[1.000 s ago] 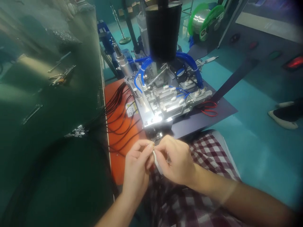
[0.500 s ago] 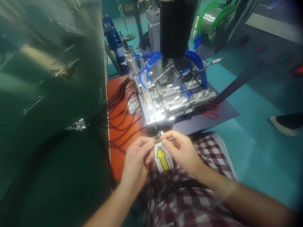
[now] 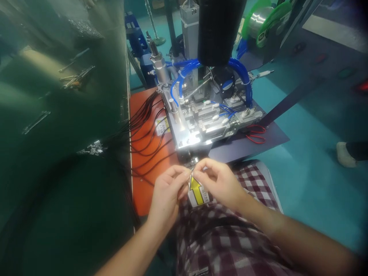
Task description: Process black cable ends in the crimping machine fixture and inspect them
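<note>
My left hand (image 3: 169, 186) is closed in a pinch, thumb against forefinger, on a thin wire that is mostly hidden by the fingertips. Meeting it at the tips, my right hand (image 3: 220, 180) pinches at the same wire; the exact end it grips is too small to make out. Both hands hover just in front of a metal bench machine (image 3: 201, 122) with blue air tubes (image 3: 186, 71). Beneath the fingers shows a white label with a yellow arrow (image 3: 197, 191). Black cables (image 3: 146, 115) lie across the orange board (image 3: 143, 195) left of the machine.
On the dark green table (image 3: 71, 214) lie a bunch of small metal terminals (image 3: 94, 147) and several thin metal parts (image 3: 77, 78). A green wire spool (image 3: 263, 23) is at upper right. Red wire (image 3: 255, 134) loops by the machine. Someone's shoe (image 3: 345, 154) is at far right.
My fingertips have drawn closer together, so the stretch of wire between them hardly shows now. The view has shifted slightly, and the other person's shoe is farther right.
</note>
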The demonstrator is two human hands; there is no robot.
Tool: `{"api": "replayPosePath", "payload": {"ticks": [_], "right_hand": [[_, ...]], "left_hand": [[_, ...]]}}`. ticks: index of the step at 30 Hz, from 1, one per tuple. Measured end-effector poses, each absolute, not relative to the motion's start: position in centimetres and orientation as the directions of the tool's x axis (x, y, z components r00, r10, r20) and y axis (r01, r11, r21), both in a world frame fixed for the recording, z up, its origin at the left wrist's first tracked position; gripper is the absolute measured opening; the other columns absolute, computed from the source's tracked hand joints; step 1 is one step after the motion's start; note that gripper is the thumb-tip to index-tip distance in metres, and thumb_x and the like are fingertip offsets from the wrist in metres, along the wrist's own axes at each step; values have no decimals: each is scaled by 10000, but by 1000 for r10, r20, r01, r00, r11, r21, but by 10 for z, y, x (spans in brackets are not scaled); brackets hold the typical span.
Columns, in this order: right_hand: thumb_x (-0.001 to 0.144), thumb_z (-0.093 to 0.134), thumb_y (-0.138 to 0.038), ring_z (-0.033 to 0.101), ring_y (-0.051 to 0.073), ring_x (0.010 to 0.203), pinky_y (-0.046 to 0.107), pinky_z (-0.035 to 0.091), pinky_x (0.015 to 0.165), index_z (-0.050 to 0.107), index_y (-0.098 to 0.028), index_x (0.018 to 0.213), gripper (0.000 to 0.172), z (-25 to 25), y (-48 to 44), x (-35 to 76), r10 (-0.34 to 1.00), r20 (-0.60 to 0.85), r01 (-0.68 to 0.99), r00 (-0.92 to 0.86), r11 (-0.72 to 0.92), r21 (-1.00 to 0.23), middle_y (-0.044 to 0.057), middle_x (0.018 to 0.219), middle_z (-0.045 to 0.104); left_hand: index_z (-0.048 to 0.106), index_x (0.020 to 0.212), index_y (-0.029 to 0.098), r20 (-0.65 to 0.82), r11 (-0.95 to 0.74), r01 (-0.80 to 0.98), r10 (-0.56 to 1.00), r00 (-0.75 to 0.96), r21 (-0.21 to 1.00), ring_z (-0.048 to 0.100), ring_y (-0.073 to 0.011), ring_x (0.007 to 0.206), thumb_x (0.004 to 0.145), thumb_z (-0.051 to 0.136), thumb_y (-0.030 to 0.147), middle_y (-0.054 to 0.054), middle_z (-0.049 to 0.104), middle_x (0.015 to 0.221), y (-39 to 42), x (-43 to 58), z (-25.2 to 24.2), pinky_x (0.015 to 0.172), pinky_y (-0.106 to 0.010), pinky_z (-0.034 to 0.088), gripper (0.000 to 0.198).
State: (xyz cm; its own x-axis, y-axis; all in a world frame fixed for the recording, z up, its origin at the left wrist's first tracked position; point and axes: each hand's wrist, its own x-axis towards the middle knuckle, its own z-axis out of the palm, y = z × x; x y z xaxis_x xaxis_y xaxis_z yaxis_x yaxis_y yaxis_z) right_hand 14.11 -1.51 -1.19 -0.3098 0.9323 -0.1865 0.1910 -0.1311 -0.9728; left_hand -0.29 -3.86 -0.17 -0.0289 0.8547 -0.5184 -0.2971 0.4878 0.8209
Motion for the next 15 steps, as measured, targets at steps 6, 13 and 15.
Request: {"api": "replayPosePath", "payload": {"ticks": [6,13,15], "right_hand": [[794,623,-267,447,89,502,224,370,470,633,-161,803,107,-10,-12,143,957,-169,132,-237,-141,-981,-14,623,574],[740,657,-251,481,90,518,212,393,469,622,-158,753,100,-6,-8,139,903,-330,-16,-275,-347,-938,-18,616,572],[740,656,-244,412,63,445,191,348,418,617,-157,746,95,-2,-6,140,870,-381,-65,-313,-420,-905,-55,533,506]], "left_hand": [[579,685,152,-504,474,-284,863,-40,833,248,-33,429,717,720,320,86,350,453,-38,-1,0,440,-176,224,221],[584,703,154,-488,464,-247,872,-40,850,234,-38,446,742,715,339,88,329,459,-40,-2,-3,449,-185,213,230],[593,718,156,-474,453,-234,880,-39,860,234,-41,451,756,707,351,89,320,458,-40,-3,-4,454,-188,221,229]]}}
